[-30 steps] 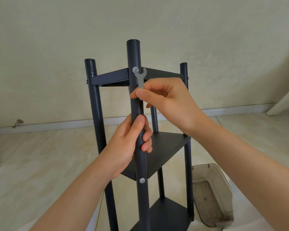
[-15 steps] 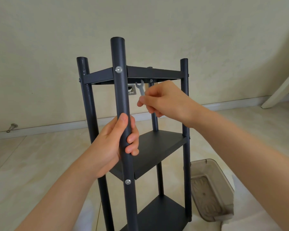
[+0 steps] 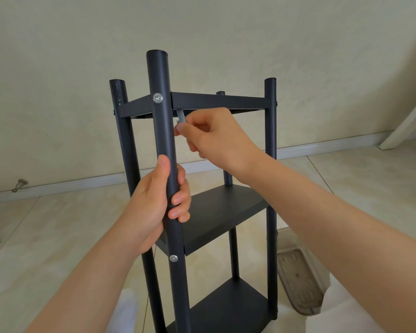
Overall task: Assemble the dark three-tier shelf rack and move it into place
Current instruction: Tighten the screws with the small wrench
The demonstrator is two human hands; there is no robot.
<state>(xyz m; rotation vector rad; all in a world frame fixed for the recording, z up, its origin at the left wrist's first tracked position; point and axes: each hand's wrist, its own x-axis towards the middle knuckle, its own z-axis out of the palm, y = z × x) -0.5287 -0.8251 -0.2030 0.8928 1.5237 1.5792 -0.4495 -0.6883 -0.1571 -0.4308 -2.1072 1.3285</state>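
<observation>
The dark three-tier shelf rack (image 3: 222,212) stands upright on the floor before me, with four round posts and three flat shelves. My left hand (image 3: 154,200) grips the nearest post (image 3: 162,140) at mid height. A silver screw head (image 3: 157,98) shows on that post at the top shelf, and a second one sits lower down. My right hand (image 3: 214,138) pinches a small grey flat wrench (image 3: 181,117) just under the top shelf, behind the near post. The wrench's upper end is hidden by the shelf edge.
A clear plastic bin (image 3: 300,272) lies on the tiled floor right of the rack. A cream wall and white baseboard (image 3: 322,147) run behind. A small metal doorstop (image 3: 19,185) sits at the wall on the left, and a white slanted board (image 3: 408,121) leans at far right.
My right hand took the wrench off the outside screw head and carried it down and behind the near post, under the top shelf. The view shifted, so the rack sits further left.
</observation>
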